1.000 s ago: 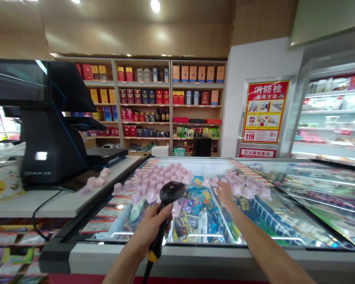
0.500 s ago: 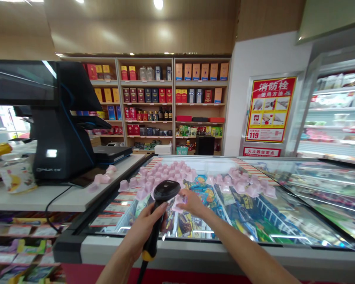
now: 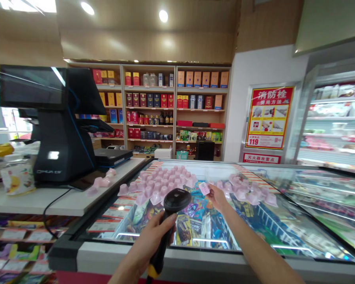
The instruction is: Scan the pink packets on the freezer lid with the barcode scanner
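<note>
My left hand point(image 3: 152, 238) grips the handle of a black barcode scanner point(image 3: 174, 205) with a yellow band, its head raised over the freezer's glass lid point(image 3: 284, 221). My right hand point(image 3: 217, 197) holds one small pink cup point(image 3: 204, 188) up, its label side turned toward the scanner head, a short way to the right of it. Two clusters of several pink cups lie on the glass: a large cluster point(image 3: 162, 181) behind the scanner and a smaller cluster point(image 3: 248, 191) to the right of my right hand.
A black checkout terminal point(image 3: 59, 130) stands on the white counter point(image 3: 59, 201) at left, with a few pink cups point(image 3: 102, 182) beside it. Shelves of boxes and bottles point(image 3: 165, 106) line the back wall. A chilled display case point(image 3: 334, 118) stands at right.
My right hand went from reaching at the right cluster to picking up a pink cup, brought it close to the scanner, and now holds it raised to the scanner's right.
</note>
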A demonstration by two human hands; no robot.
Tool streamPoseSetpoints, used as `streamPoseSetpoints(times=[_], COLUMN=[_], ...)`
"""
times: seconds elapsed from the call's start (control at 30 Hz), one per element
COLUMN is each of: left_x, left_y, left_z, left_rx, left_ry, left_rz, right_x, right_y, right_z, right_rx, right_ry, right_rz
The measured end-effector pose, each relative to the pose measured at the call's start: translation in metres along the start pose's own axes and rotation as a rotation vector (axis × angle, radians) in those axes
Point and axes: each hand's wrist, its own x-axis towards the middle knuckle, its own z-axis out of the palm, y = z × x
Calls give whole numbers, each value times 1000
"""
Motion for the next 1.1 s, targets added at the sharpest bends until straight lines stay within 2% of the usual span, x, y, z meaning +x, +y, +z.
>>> streamPoseSetpoints(times=[0.13, 0.23, 0.3, 0.4, 0.47, 0.57, 0.73, 0.83, 0.9, 0.93, 1.0, 1.07, 1.1], left_x=[2, 7, 12, 18, 20, 18, 18, 22, 24, 25, 27, 28, 29], left_y=[3, 0, -3, -6, -4, 1, 4, 1, 0, 1, 2, 2, 2], left_z=[6, 8, 9, 8, 8, 8, 5, 1, -2, -3, -5, -7, -8], left_rx=[-5, -13, -6, 21, 31, 41, 53, 47, 44, 46, 55, 56, 50], left_ry=[-42, -23, -15, -18, -9, -9, -11, -6, -8, -12, -15, 3, 20], left_rz=[2, -7, -8, 15, 27, 23, 13, 14, 17, 20, 19, 14, 13], right_x=[4, 8, 10, 14, 16, 20, 29, 29, 28, 27, 28, 32, 35], right_y=[3, 5, 7, 10, 11, 10, 2, -1, 1, 3, 9, 15, 16], right_z=[-5, -12, -19, -33, -43, -59, -79, -75, -61, -52, -34, -22, -20], right_rx=[-34, -124, -383, -936, -1186, -1413, -1588, -1641, -1669, -1689, -1742, -1798, -1819], right_ry=[26, 59, 99, 117, 101, 136, 241, 373, 414, 368, 165, -22, -69], right_rz=[-27, -79, -223, -517, -617, -639, -600, -598, -667, -721, -795, -763, -719])
